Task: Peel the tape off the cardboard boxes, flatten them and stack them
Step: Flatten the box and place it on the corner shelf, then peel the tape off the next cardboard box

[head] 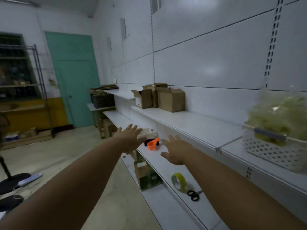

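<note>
Three brown cardboard boxes [171, 99] stand together on the upper white shelf [191, 123], their flaps open; the leftmost one [143, 99] carries a white label. Both my arms stretch forward below that shelf. My left hand [131, 138] is open with fingers spread, empty, over the edge of the lower shelf. My right hand [177, 149] is open too, palm down above the lower shelf [166, 165], holding nothing. Flattened cardboard [106, 87] lies on a dark crate further along the wall.
An orange tape dispenser [153, 144] sits between my hands. A yellow-green tape roll [179, 180] and black scissors [193, 195] lie nearer on the lower shelf. A white basket with pale stuffing [275, 146] stands at right. Boxes [146, 175] sit below; a teal door [73, 77] is far left.
</note>
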`<state>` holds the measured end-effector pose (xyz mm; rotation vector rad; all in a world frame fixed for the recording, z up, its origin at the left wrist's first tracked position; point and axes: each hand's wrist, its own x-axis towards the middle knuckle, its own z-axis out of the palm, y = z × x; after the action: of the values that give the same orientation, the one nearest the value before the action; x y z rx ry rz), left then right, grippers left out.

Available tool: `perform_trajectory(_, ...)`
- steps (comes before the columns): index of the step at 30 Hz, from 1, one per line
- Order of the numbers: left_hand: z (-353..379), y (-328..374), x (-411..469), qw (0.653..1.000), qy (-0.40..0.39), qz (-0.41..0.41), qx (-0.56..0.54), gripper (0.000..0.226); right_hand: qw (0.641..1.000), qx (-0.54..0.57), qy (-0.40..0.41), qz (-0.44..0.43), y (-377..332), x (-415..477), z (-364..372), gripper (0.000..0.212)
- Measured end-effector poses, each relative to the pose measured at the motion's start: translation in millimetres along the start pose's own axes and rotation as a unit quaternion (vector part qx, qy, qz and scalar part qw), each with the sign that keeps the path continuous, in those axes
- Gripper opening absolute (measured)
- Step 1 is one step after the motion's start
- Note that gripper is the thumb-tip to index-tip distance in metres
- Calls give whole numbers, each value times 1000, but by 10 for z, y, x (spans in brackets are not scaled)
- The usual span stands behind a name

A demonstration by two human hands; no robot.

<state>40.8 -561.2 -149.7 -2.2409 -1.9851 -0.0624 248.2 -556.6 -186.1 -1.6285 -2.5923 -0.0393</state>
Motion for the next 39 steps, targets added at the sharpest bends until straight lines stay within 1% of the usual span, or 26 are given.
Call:
perform_trajectory(3, 13, -181, 457, 1000, -1, -4, 9, 63, 999, 19, 24, -23, 38, 599, 86, 64)
perform_trajectory(5, 9, -314, 775, 999, 22, -8, -27, 62, 998, 28, 55, -28, 52, 976, 116, 66)
perform_trajectory(7, 30, -461, 1057, 998, 31, -10, -61, 62, 996, 32, 71, -42, 52, 1311, 144, 64)
perform_trajectory(10, 145, -738, 1428, 999, 18, -4, -44, 62, 996, 6, 63, -64, 32, 1714, 238, 56)
perform_trajectory(15, 307, -1227, 2245, 999, 26, 11, -18, 63, 995, -20, 63, -68, 32, 2422, 427, 55)
perform_trajectory(18, 431, -1426, 2824, 998, 22, 36, -37, 63, 998, -36, 42, -41, 68, 2858, 453, 61)
perform_trajectory(21, 573, -1578, 3385, 997, 16, 73, -37, 63, 998, -54, 23, -18, 149, 3267, 369, 61)
perform_trajectory(25, 677, -1652, 4064, 988, 25, 130, -79, 63, 997, -42, 40, 42, 386, 3682, 243, 61)
perform_trajectory(28, 778, -1577, 4419, 978, 6, 168, -125, 63, 994, -45, 40, 87, 696, 3833, 236, 61)
perform_trajectory(31, 870, -1430, 4750, 962, -34, 181, -203, 65, 985, -32, 98, 142, 1082, 3942, 230, 62)
perform_trajectory(33, 951, -1309, 4978, 950, -37, 179, -254, 68, 973, -28, 137, 182, 1331, 4055, 247, 64)
perform_trajectory(35, 1072, -1182, 5157, 946, -40, 183, -266, 69, 962, -11, 167, 218, 1525, 4166, 287, 67)
perform_trajectory(37, 1222, -1033, 5301, 945, -22, 189, -265, 64, 947, 62, 222, 225, 1682, 4290, 368, 68)
perform_trajectory(39, 1283, -955, 5486, 937, 29, 177, -300, 53, 925, 181, 264, 205, 1746, 4388, 425, 66)
